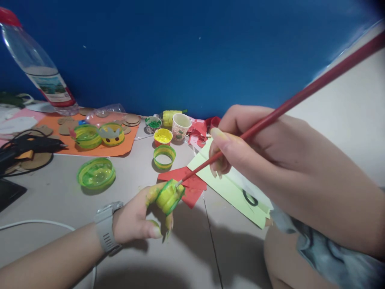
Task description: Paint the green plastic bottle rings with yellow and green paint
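Note:
My left hand [140, 218], with paint smears on its fingers, bears a yellow and green painted ring [169, 196] that sits around the fingers. The thumb is apart from the ring. Between the thumb and fingers of my right hand [240, 144] is a paintbrush [270, 116] with a long red handle. Its tip touches the yellow band of the ring. Just beyond stand another painted ring [164, 162], a cup of yellow paint [163, 141] and a cup of green paint [153, 125]. Left of them lies a green painted bottle base [96, 176].
At the back left a plastic bottle [49, 86] leans by the blue wall. Decorated rings [112, 139] rest on orange paper [126, 149]. A black glue gun [30, 146] and white cable [39, 222] lie left. Red paper [192, 194], green paper [234, 200] and a paper cup [181, 126] are rightward.

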Motion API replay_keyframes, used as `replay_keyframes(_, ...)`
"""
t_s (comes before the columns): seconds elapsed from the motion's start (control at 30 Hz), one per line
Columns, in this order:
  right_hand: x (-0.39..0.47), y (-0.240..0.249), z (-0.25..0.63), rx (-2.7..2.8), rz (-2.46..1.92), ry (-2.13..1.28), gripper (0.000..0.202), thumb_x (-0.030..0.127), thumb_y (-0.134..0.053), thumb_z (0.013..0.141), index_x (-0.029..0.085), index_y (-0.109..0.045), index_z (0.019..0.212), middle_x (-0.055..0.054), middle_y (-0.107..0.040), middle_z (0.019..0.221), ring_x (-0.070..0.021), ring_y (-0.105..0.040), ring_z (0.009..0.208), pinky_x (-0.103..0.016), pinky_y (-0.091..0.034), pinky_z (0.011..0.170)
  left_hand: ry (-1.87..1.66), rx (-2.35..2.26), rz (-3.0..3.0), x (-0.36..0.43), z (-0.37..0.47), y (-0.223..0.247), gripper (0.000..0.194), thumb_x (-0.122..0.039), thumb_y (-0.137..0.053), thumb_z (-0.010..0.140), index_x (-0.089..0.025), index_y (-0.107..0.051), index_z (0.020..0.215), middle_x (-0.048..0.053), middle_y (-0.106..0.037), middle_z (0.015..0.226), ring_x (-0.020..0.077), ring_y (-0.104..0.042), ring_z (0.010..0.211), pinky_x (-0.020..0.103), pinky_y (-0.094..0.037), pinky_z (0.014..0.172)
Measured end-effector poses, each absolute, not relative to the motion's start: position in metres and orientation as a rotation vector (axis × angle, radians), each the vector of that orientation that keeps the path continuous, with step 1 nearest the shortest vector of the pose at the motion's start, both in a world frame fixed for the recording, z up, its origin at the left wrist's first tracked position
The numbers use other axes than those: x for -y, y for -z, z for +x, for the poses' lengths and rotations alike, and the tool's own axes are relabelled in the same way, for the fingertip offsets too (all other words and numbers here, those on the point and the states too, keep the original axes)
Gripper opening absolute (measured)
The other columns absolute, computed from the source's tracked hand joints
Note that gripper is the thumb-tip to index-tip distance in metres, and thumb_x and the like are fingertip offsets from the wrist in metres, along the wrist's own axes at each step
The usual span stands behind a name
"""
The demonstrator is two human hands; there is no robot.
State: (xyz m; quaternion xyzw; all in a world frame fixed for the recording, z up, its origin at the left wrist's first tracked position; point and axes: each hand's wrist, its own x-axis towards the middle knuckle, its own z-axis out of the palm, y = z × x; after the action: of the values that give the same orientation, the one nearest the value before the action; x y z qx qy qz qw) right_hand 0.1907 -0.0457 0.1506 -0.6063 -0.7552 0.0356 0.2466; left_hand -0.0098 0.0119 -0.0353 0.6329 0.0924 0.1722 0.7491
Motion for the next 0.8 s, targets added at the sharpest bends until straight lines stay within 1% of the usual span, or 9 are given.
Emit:
replay_keyframes(0.1, 0.0438, -0.1508, 0.1896, 2.062, -1.658, -0.092, 0.023, 0.022, -0.046, 0.092, 0.023, -0.048, 0.070, 0.006, -0.037, 0.054, -0.0033, -0.033, 0.037, -0.018, -0.031, 0.034, -0.374, -0.199, 1.369, -0.0108, -0.0089, 0.0332, 0.098, -0.077, -0.059, 0.064, -0.017, -0.030, 0.136, 0.008, -0.066, 0.078, 0.0226, -0.063, 0.065, 0.039, -0.053, 0.064)
replay_keyframes(0.23, 0.0432, -0.1507, 0.1887, 2.070, -1.659, -0.070, 0.024, 0.021, -0.046, 0.092, 0.022, -0.047, 0.068, 0.005, -0.036, 0.055, -0.0039, -0.032, 0.037, -0.020, -0.032, 0.034, -0.372, -0.185, 1.350, -0.0110, -0.0092, 0.0324, 0.097, -0.075, -0.060, 0.065, -0.017, -0.029, 0.137, 0.007, -0.066, 0.077, 0.0217, -0.062, 0.064, 0.039, -0.052, 0.065)
replay_keyframes(0.3, 0.0442, -0.1502, 0.1888, 2.057, -1.660, -0.080, 0.023, 0.022, -0.045, 0.092, 0.023, -0.047, 0.069, 0.005, -0.039, 0.056, -0.0045, -0.037, 0.040, -0.019, -0.033, 0.037, -0.369, -0.191, 1.342, -0.0123, -0.0105, 0.0344, 0.096, -0.075, -0.060, 0.066, -0.018, -0.029, 0.137, 0.008, -0.066, 0.077, 0.0219, -0.061, 0.065, 0.039, -0.052, 0.065)
replay_keyframes(0.4, 0.0459, -0.1499, 0.1884, 2.005, -1.652, -0.092, 0.025, 0.026, -0.043, 0.094, 0.024, -0.050, 0.070, 0.004, -0.047, 0.061, -0.0066, -0.051, 0.051, -0.019, -0.038, 0.041, -0.384, -0.202, 1.346, -0.0151, -0.0120, 0.0379, 0.090, -0.074, -0.061, 0.066, -0.017, -0.037, 0.131, 0.009, -0.065, 0.080, 0.0217, -0.061, 0.066, 0.037, -0.051, 0.065)
replay_keyframes(0.43, 0.0462, -0.1500, 0.1880, 1.992, -1.646, -0.098, 0.025, 0.028, -0.043, 0.094, 0.024, -0.051, 0.071, 0.004, -0.049, 0.063, -0.0072, -0.054, 0.054, -0.019, -0.039, 0.042, -0.389, -0.201, 1.352, -0.0159, -0.0120, 0.0383, 0.086, -0.073, -0.062, 0.067, -0.016, -0.040, 0.128, 0.010, -0.065, 0.080, 0.0213, -0.061, 0.066, 0.036, -0.050, 0.064)
replay_keyframes(0.53, 0.0458, -0.1512, 0.1867, 2.009, -1.645, -0.157, 0.025, 0.030, -0.043, 0.095, 0.024, -0.051, 0.071, 0.005, -0.051, 0.062, -0.0067, -0.052, 0.049, -0.018, -0.037, 0.039, -0.386, -0.196, 1.368, -0.0171, -0.0099, 0.0359, 0.075, -0.071, -0.064, 0.066, -0.015, -0.048, 0.113, 0.010, -0.065, 0.078, 0.0196, -0.059, 0.066, 0.032, -0.049, 0.062)
replay_keyframes(0.6, 0.0452, -0.1518, 0.1862, 2.043, -1.652, -0.205, 0.024, 0.031, -0.044, 0.095, 0.025, -0.050, 0.072, 0.005, -0.051, 0.061, -0.0061, -0.049, 0.045, -0.018, -0.037, 0.036, -0.383, -0.196, 1.369, -0.0167, -0.0078, 0.0327, 0.073, -0.072, -0.065, 0.065, -0.015, -0.050, 0.107, 0.009, -0.064, 0.075, 0.0188, -0.058, 0.065, 0.031, -0.048, 0.060)
replay_keyframes(0.7, 0.0450, -0.1518, 0.1863, 2.058, -1.651, -0.217, 0.022, 0.031, -0.044, 0.095, 0.025, -0.049, 0.074, 0.006, -0.052, 0.060, -0.0057, -0.049, 0.045, -0.018, -0.039, 0.037, -0.373, -0.198, 1.351, -0.0153, -0.0061, 0.0300, 0.080, -0.072, -0.065, 0.065, -0.014, -0.046, 0.117, 0.008, -0.065, 0.075, 0.0194, -0.059, 0.063, 0.032, -0.048, 0.060)
replay_keyframes(0.8, 0.0457, -0.1510, 0.1862, 2.033, -1.670, -0.173, 0.021, 0.027, -0.044, 0.094, 0.025, -0.050, 0.074, 0.007, -0.050, 0.058, -0.0039, -0.046, 0.041, -0.016, -0.035, 0.033, -0.369, -0.199, 1.347, -0.0137, -0.0069, 0.0311, 0.086, -0.071, -0.065, 0.066, -0.013, -0.041, 0.125, 0.008, -0.065, 0.075, 0.0201, -0.060, 0.063, 0.033, -0.050, 0.060)
